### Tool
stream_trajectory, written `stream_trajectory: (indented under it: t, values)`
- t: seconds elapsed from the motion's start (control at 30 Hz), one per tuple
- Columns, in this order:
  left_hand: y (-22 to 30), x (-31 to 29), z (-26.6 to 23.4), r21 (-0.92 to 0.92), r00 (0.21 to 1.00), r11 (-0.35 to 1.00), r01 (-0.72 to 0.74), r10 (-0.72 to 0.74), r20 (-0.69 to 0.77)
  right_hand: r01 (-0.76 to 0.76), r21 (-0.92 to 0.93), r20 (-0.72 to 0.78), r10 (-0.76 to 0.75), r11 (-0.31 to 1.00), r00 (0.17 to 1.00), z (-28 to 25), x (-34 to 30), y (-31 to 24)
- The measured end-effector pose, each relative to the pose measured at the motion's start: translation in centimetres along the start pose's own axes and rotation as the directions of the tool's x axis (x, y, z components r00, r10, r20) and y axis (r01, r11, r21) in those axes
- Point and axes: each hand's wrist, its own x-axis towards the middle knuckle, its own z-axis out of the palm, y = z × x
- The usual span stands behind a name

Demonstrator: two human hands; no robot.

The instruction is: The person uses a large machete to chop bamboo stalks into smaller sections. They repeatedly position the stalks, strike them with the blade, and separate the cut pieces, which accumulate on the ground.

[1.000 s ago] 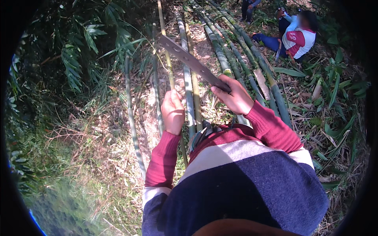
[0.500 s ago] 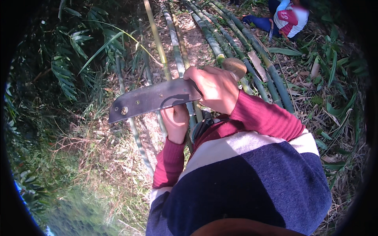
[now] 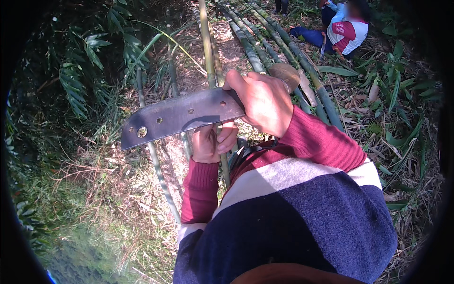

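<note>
My right hand [image 3: 267, 99] is closed round the grip of a machete, its wooden handle end [image 3: 284, 75] sticking out behind the wrist. The broad dark blade [image 3: 175, 116], pierced by several holes, points left and lies crosswise over a slim bamboo pole [image 3: 206, 42]. Just below the blade's lower edge, my left hand [image 3: 208, 144] is wrapped round that pole, fingers showing on its right side. The blade hides part of the pole and of the left hand. Whether the edge touches the pole I cannot tell.
Several thick green bamboo poles [image 3: 302, 52] lie side by side ahead to the right. Thinner stems [image 3: 158, 163] stretch along the left. Leafy bamboo [image 3: 75, 90] fills the far left. Another person [image 3: 347, 33] sits at the far right holding a blade; someone's legs [image 3: 281, 5] show beyond.
The far end of the slim pole has swung right. The machete blade has shifted slightly left, and more of my left fingers shows round the pole.
</note>
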Motion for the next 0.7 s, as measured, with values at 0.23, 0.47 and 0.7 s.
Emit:
stream_trajectory:
  t: [0.23, 0.47, 0.7]
  values:
    - [-2.6, 1.0, 1.7, 0.630, 0.860, 0.763, -0.144, 0.412, -0.302, -0.042, -0.106, 0.024, 0.045, 0.994, 0.999, 0.9, -0.2, 1.5]
    - [-3.3, 2.9, 0.8, 0.686, 0.844, 0.728, -0.011, 0.375, -0.384, -0.157, -0.226, 0.172, 0.198, 0.961, 0.965, 1.6, 1.1, 4.5]
    - [-2.3, 2.1, -0.1, 0.567, 0.879, 0.814, 0.122, 0.176, -0.442, -0.241, 0.288, 0.291, 0.155, 0.927, 0.944, 1.2, 0.1, 8.7]
